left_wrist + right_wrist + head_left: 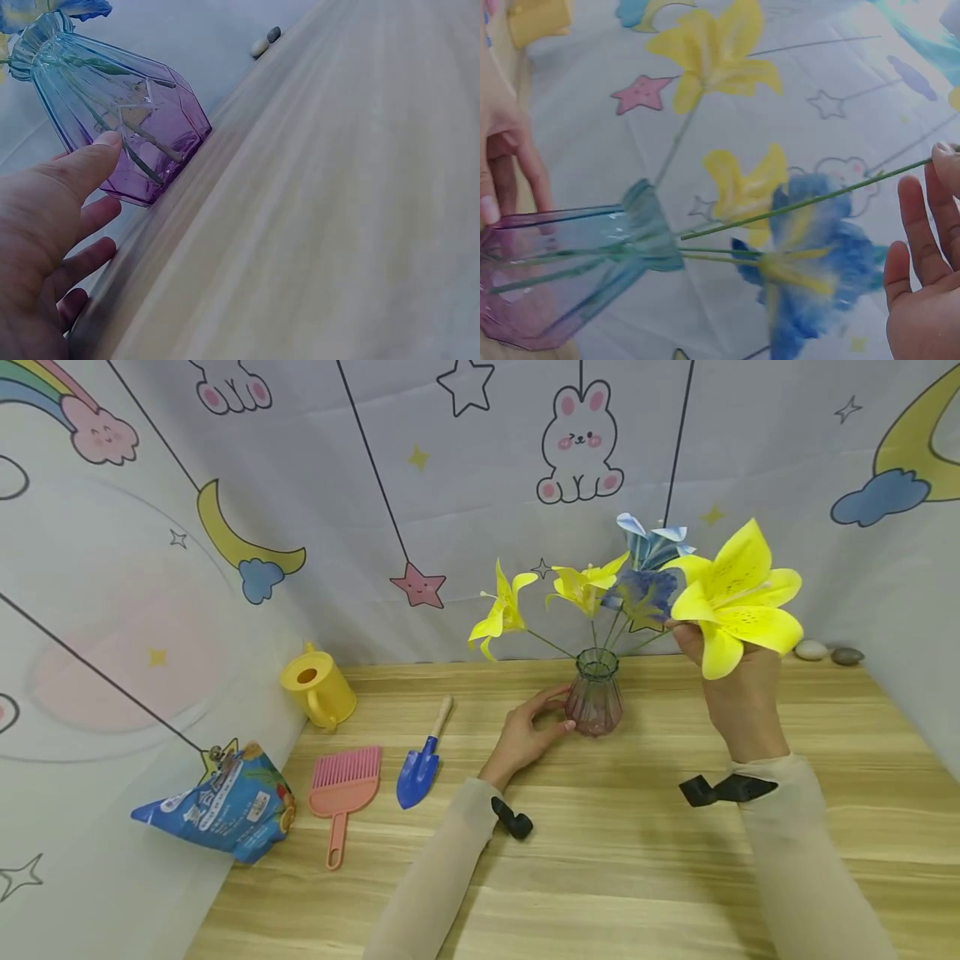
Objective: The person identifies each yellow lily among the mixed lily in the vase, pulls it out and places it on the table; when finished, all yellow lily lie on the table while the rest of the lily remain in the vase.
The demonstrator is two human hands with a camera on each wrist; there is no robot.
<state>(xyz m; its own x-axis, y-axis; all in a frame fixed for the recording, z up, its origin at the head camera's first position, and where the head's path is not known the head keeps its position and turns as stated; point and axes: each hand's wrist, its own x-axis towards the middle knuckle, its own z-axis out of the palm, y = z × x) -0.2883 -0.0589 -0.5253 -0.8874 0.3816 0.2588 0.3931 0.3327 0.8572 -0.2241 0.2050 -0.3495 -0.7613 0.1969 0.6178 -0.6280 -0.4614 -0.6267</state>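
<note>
A faceted glass vase (595,702), bluish at the neck and purple at the base, stands on the wooden table. My left hand (527,732) holds its lower left side, thumb in front and fingers curving behind. In the vase are two yellow lilies (501,614) and blue flowers (651,548). My right hand (738,693) is raised to the right of the vase and pinches the green stem (817,195) of another yellow lily (738,597) between thumb and forefinger. The stem's lower end appears close to the vase mouth in the right wrist view; whether it touches cannot be told.
On the left are a yellow watering can (318,687), a blue toy shovel (418,770), a pink brush (343,793) and a clipped blue bag (232,806) against the side wall. Two pebbles (810,650) lie at the back right. A printed cloth backs the table.
</note>
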